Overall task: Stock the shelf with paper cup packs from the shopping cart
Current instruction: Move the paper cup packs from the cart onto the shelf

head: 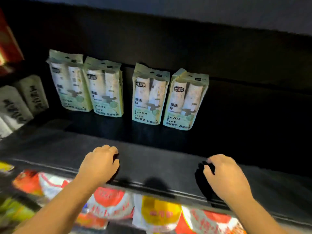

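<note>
Several pale green paper cup packs stand upright in a row at the back of a dark shelf (152, 159). Two packs touch on the left (69, 81) (104, 88), then comes a gap. Another pair stands further right (149, 95) (184, 100). My left hand (99, 164) hovers over the shelf's front part, fingers loosely curled, holding nothing. My right hand (226, 176) hovers the same way further right, also holding nothing. Both hands are well in front of the packs. The shopping cart is out of view.
Grey-white packs with dark lettering (20, 102) lie at the shelf's left end, under a red box (8, 44). Red, white and yellow bags (158, 213) fill the shelf below. Right of the cup packs is dark bare shelf (253, 125).
</note>
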A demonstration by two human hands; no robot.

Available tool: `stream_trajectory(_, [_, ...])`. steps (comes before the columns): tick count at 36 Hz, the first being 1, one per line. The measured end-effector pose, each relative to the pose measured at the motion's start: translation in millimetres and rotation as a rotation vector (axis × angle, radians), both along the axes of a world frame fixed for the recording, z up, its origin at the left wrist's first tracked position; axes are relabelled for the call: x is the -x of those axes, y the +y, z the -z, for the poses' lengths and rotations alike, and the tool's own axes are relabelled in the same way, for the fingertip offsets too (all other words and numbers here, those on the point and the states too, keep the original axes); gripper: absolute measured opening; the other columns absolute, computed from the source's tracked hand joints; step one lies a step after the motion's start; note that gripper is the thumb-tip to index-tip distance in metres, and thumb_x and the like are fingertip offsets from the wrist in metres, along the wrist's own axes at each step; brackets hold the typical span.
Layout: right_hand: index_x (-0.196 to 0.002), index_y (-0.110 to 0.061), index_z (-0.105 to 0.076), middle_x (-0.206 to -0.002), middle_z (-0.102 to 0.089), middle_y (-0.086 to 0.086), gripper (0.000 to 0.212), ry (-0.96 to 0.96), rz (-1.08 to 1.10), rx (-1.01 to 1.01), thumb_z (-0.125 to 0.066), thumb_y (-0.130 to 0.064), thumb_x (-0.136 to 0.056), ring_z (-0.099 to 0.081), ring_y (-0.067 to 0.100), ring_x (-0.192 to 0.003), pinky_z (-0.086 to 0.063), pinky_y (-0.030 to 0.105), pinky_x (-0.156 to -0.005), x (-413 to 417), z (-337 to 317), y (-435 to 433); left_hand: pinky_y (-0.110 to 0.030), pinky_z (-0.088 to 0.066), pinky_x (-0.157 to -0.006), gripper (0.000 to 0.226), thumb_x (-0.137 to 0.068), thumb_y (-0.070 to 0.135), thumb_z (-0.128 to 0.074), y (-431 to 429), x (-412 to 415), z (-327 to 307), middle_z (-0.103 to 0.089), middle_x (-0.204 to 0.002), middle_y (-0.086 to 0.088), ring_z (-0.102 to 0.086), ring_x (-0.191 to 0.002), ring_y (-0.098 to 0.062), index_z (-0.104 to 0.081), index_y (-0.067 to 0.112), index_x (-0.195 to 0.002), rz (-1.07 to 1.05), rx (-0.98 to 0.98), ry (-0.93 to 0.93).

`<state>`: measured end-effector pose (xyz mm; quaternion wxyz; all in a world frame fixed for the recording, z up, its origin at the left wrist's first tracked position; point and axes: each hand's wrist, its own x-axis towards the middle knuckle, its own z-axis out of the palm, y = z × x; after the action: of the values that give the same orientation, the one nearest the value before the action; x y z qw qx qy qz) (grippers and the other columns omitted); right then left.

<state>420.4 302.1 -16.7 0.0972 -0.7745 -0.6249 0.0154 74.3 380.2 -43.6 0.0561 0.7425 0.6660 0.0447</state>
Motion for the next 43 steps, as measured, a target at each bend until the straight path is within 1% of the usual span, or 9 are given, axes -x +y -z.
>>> stream_trajectory(7, [-0.102, -0.021, -0.071, -0.095, -0.067, -0.004, 0.019, -0.018, -0.093, -0.005, -0.062, -0.033, -0.090, -0.061, 0.020, -0.092, -0.048, 0.034, -0.078, 24, -18, -99, -0.037, -0.051, -0.086, 0.032, -0.093, 0.041, -0.057, -144, 36, -46, -0.068, -0.116, -0.004, -0.063, -0.109, -0.027, -0.066, 0.023, -0.118, -0.108, -0.002, -0.029])
stream_trajectory(14, [-0.113, -0.020, -0.070, -0.108, -0.069, 0.001, 0.028, 0.095, -0.237, 0.044, -0.061, -0.033, -0.090, -0.059, 0.023, -0.103, -0.046, 0.035, -0.087, 87, -30, -155, -0.041, -0.053, -0.073, 0.033, -0.086, 0.043, -0.047, -249, 66, -76, -0.067, -0.100, -0.004, -0.063, -0.096, -0.032, -0.067, 0.023, -0.102, -0.258, 0.004, -0.045])
stream_trajectory(20, [-0.124, -0.026, -0.065, -0.125, -0.064, -0.003, 0.034, 0.081, -0.426, 0.118, -0.056, -0.040, -0.095, -0.054, 0.021, -0.118, -0.042, 0.033, -0.095, 155, -39, -163, -0.037, -0.049, -0.075, 0.024, -0.092, 0.039, -0.054, -305, 110, -79, -0.068, -0.107, -0.001, -0.061, -0.104, -0.027, -0.067, 0.026, -0.107, -0.445, 0.023, -0.042])
stream_trajectory(23, [-0.118, -0.025, -0.067, -0.117, -0.066, -0.001, 0.032, 0.094, -0.522, 0.130, -0.056, -0.040, -0.092, -0.057, 0.024, -0.115, -0.045, 0.035, -0.092, 193, -39, -162, -0.037, -0.050, -0.079, 0.025, -0.093, 0.039, -0.055, -325, 138, -81, -0.066, -0.112, -0.001, -0.061, -0.108, -0.027, -0.065, 0.028, -0.112, -0.539, 0.039, -0.055])
stream_trajectory(27, [-0.115, -0.024, -0.069, -0.117, -0.070, 0.001, 0.030, 0.060, -0.629, 0.142, -0.058, -0.038, -0.090, -0.060, 0.025, -0.111, -0.051, 0.039, -0.090, 254, -40, -161, -0.034, -0.043, -0.069, 0.025, -0.095, 0.041, -0.052, -351, 183, -86, -0.065, -0.108, -0.001, -0.059, -0.098, -0.025, -0.063, 0.028, -0.114, -0.657, 0.037, -0.080])
stream_trajectory(30, [-0.114, -0.024, -0.069, -0.114, -0.070, 0.002, 0.028, 0.051, -0.699, 0.148, -0.058, -0.036, -0.091, -0.061, 0.024, -0.108, -0.050, 0.038, -0.087, 307, -44, -160, -0.036, -0.050, -0.077, 0.032, -0.095, 0.044, -0.050, -373, 226, -86, -0.065, -0.118, 0.000, -0.061, -0.106, -0.026, -0.062, 0.027, -0.120, -0.697, 0.017, -0.084])
stream_trajectory(36, [-0.120, -0.023, -0.066, -0.116, -0.065, 0.002, 0.033, 0.039, -0.816, 0.200, -0.059, -0.037, -0.091, -0.057, 0.026, -0.110, -0.049, 0.038, -0.090, 417, -47, -160, -0.036, -0.052, -0.072, 0.026, -0.089, 0.036, -0.066, -410, 319, -83, -0.071, -0.101, -0.004, -0.065, -0.094, -0.031, -0.069, 0.022, -0.111, -0.760, -0.060, -0.046])
stream_trajectory(40, [-0.125, -0.023, -0.062, -0.124, -0.062, 0.001, 0.035, 0.030, -0.915, 0.242, -0.059, -0.036, -0.093, -0.053, 0.024, -0.116, -0.047, 0.037, -0.093, 488, -46, -163, -0.039, -0.053, -0.078, 0.039, -0.084, 0.039, -0.073, -432, 374, -77, -0.070, -0.109, -0.001, -0.063, -0.101, -0.030, -0.068, 0.024, -0.120, -0.792, -0.071, -0.039])
stream_trajectory(43, [-0.125, -0.024, -0.060, -0.122, -0.060, 0.000, 0.034, -0.010, -0.975, 0.250, -0.058, -0.040, -0.094, -0.053, 0.022, -0.114, -0.045, 0.035, -0.090, 540, -45, -166, -0.038, -0.051, -0.084, 0.045, -0.087, 0.046, -0.067, -447, 409, -78, -0.066, -0.122, 0.005, -0.060, -0.111, -0.024, -0.062, 0.030, -0.129, -0.818, -0.070, -0.036])
